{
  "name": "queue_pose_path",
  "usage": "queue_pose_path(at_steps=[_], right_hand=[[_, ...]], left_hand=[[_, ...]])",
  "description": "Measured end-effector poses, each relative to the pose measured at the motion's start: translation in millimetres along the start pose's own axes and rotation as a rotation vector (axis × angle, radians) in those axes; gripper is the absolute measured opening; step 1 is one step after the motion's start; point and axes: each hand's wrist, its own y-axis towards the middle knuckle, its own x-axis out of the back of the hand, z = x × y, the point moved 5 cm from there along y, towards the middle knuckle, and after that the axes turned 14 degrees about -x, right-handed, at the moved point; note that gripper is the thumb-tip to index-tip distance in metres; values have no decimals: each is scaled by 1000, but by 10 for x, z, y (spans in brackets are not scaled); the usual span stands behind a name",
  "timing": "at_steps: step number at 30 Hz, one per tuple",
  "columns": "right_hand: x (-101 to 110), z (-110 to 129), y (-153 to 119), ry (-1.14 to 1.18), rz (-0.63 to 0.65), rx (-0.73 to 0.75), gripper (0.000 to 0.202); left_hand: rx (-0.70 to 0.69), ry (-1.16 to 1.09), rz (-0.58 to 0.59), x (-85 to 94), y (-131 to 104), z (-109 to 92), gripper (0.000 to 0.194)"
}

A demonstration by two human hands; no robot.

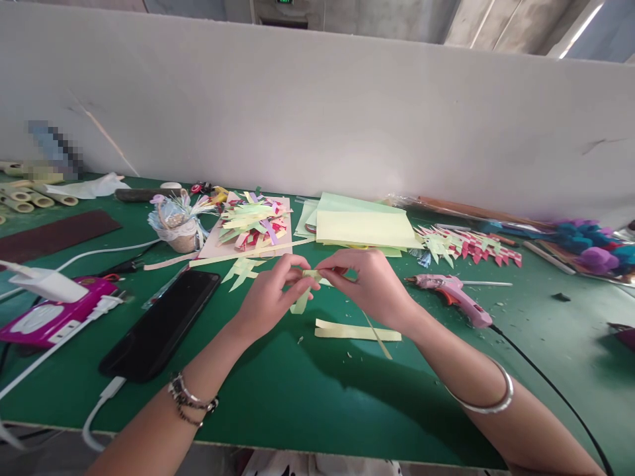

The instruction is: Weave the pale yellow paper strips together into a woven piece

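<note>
Both hands meet above the middle of the green table. Between thumb and fingers, my left hand [278,291] pinches a pale yellow-green paper strip [300,303], one end of which hangs down. Close to its right, my right hand [364,281] is closed on the same folded paper at the fingertips. A thin strip end [380,340] slants down below my right hand. Under the hands lie flat pale yellow strips [357,330]. Just left of my left hand rests a cut, woven paper piece [242,272]. Pale green and yellow sheets [364,225] are stacked behind the hands.
A black phone [161,327] and a magenta power strip [64,311] with white cables lie left. Behind are a small basket [178,228] and a colourful strip pile [255,221]. Right are a pink glue gun [456,294], its cord and woven paper pieces [469,244].
</note>
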Motion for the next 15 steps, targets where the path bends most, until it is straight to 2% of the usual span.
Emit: queue_pose_path(at_steps=[7, 15], right_hand=[[-21, 19, -2, 19, 32, -13, 19], [0, 26, -7, 42, 63, -28, 18]], left_hand=[[-135, 296, -86, 76, 21, -62, 20], [-156, 250, -151, 94, 23, -120, 17]])
